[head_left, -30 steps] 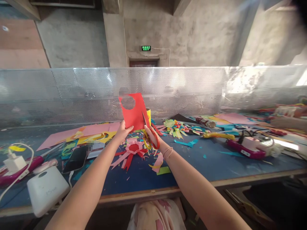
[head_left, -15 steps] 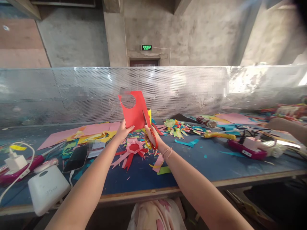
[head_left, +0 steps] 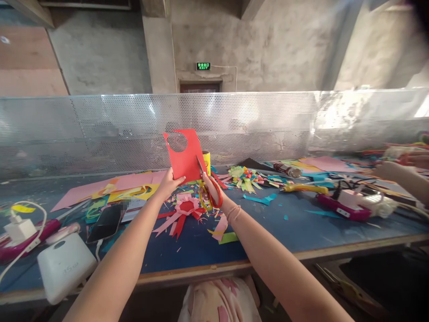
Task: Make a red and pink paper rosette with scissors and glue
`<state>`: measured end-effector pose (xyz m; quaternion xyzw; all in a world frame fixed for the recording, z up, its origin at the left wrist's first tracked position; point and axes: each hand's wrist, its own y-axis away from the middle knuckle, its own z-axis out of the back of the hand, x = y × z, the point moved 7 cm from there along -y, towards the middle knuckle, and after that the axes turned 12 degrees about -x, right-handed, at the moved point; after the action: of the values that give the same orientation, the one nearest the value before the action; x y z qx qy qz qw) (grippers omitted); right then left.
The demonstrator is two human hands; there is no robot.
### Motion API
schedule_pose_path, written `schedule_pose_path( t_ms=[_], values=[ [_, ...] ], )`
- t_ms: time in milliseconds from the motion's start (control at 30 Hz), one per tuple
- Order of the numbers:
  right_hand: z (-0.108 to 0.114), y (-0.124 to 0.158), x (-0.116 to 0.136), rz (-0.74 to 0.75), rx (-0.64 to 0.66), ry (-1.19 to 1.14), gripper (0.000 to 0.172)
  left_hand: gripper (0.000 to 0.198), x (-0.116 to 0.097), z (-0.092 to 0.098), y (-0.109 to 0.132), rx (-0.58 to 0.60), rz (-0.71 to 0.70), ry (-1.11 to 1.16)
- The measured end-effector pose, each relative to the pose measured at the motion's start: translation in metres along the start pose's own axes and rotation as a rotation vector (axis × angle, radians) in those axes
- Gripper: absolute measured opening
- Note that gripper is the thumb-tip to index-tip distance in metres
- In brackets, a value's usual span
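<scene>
My left hand (head_left: 170, 181) pinches the lower left corner of a red sheet of paper (head_left: 185, 161), held upright above the table. A round hole is cut through the sheet near its top left. In my right hand (head_left: 212, 187) is a pair of scissors (head_left: 217, 196) with red and yellow handles. Its blades lie against the sheet's right part; whether they are cutting into it cannot be made out. Below my hands, a pink and red paper rosette (head_left: 186, 206) with ribbon tails lies on the table (head_left: 187, 259).
A yellow cylinder (head_left: 207, 162) stands behind the sheet. A green and yellow paper rosette (head_left: 246, 176) lies right of it among scraps. At left are a phone (head_left: 104, 222) and white power bank (head_left: 65, 266); at right a magenta power strip (head_left: 343, 208) and another person's arm (head_left: 398, 176).
The red sheet has tilted slightly and the scissors have shifted a little left and down against it. The other person's hand at the right has come more into view.
</scene>
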<state>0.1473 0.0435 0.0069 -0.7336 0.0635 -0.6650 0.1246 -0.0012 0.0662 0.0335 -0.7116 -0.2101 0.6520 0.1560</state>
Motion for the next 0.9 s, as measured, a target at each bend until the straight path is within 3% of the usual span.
schedule_pose_path(
  t_ms=[100, 200, 433, 633, 733, 900],
  values=[
    [-0.003, 0.002, -0.007, -0.199, 0.07, -0.085, 0.06, 0.055, -0.003, -0.001, 0.001, 0.031, -0.02, -0.013],
    [-0.003, 0.003, -0.009, -0.261, 0.098, -0.071, 0.064, 0.054, -0.001, -0.002, 0.001, 0.054, -0.014, -0.051],
    [0.005, -0.001, 0.004, -0.005, -0.03, 0.029, 0.058, 0.054, -0.003, -0.004, 0.0, 0.076, -0.033, -0.038],
    [0.006, -0.005, -0.003, 0.031, -0.03, 0.055, 0.055, 0.051, 0.002, -0.001, -0.002, 0.077, -0.02, -0.096],
    [0.005, -0.006, -0.007, -0.075, 0.001, -0.042, 0.053, 0.047, 0.006, 0.005, -0.005, -0.008, -0.052, -0.175],
    [0.001, 0.002, -0.011, -0.315, 0.118, -0.154, 0.048, 0.026, 0.007, 0.026, -0.01, -0.262, -0.061, -0.445]
  ],
)
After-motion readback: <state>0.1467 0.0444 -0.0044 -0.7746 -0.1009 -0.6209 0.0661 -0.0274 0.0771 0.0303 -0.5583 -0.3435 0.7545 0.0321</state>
